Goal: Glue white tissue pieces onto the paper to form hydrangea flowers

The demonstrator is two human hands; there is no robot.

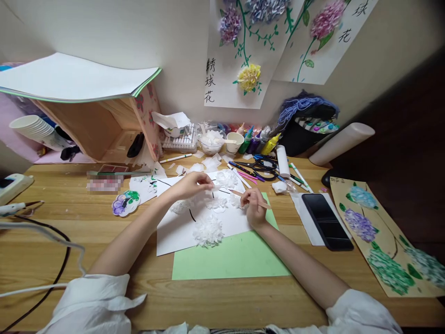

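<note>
My left hand [193, 186] is closed in a pinch at the fingertips, on what looks like a small white paper piece [215, 187]. Held in my right hand [255, 211] is a flat wooden craft stick [263, 204], its far end pointing at the left fingertips. Under both hands lies a white sheet [170, 239] with black painted lines. Several ruffled white paper flowers sit on it, the nearest one [208, 230] below my hands and another [225, 178] beyond them. A light green sheet [229, 260] lies partly beneath the white one. My hands partly hide some flowers.
Behind the sheets stand a bowl of white scraps [211, 143], a paper cup [234, 142] and paint bottles [271, 144]. Black scissors [266, 172] and pens lie right of them. A phone [327, 222] and flower picture [385, 236] are right; cables [66, 250] left.
</note>
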